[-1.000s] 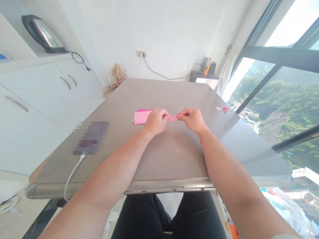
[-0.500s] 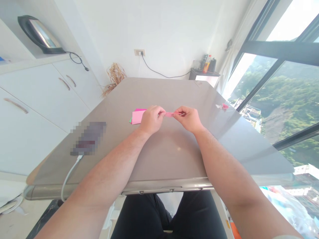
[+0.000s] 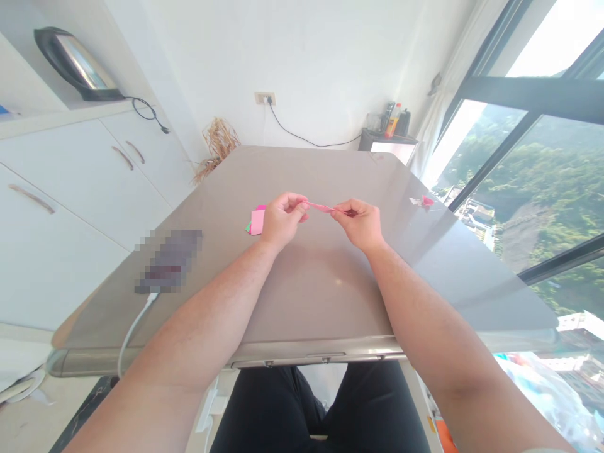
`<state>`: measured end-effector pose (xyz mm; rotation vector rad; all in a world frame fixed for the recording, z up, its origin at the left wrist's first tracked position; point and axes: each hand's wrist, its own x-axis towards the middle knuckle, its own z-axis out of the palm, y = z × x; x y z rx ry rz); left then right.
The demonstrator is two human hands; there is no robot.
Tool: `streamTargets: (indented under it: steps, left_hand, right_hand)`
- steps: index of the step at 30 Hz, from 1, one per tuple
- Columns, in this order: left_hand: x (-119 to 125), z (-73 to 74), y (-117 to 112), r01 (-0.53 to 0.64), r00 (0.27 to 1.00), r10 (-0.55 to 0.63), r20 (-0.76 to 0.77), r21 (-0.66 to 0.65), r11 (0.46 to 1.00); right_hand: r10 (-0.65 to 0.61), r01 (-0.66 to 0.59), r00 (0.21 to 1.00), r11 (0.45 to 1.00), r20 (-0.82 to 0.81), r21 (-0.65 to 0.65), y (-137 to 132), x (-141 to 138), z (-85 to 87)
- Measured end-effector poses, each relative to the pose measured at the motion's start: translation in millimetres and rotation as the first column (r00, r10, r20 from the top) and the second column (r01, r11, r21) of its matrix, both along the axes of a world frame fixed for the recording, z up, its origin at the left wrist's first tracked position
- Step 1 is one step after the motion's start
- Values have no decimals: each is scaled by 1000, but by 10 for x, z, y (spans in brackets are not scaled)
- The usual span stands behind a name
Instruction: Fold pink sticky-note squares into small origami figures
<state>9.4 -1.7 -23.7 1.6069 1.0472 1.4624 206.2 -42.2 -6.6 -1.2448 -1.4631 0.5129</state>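
Note:
A narrow strip of pink paper (image 3: 319, 206) stretches between my two hands above the table. My left hand (image 3: 282, 219) pinches its left end between thumb and fingers. At the other end, my right hand (image 3: 358, 221) is closed on the same paper, its fingertips partly hiding it. The strip slopes slightly down to the right. Beside and partly behind my left hand lies a small stack of coloured paper (image 3: 257, 222), light pink on top, with magenta and green edges showing.
On the grey table (image 3: 311, 296), a blurred-out dark phone-like object (image 3: 170, 261) with a white cable (image 3: 134, 327) lies at left. Small red and white scraps (image 3: 426, 201) lie at right. Beyond the far edge stand dried stalks (image 3: 219, 141) and a cabinet with bottles (image 3: 391, 123).
My left hand has shifted left and slightly up, so a longer piece of the pink paper shows between the hands. It now covers more of the paper stack.

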Motion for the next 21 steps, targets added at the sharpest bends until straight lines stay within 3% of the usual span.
streamTargets:
  steps: [4, 12, 21]
  left_hand:
    - [-8, 56, -27, 49, 997, -48, 56, -12, 999]
    - [-3, 70, -79, 190, 982, -189, 29, -41, 981]
    - [48, 60, -134, 142, 985, -147, -94, -60, 988]
  right_hand:
    - [33, -38, 998, 994, -49, -102, -9, -5, 13]
    - [76, -85, 995, 986, -63, -144, -26, -4, 48]
    - [144, -140, 989, 982, 17, -124, -55, -47, -1]
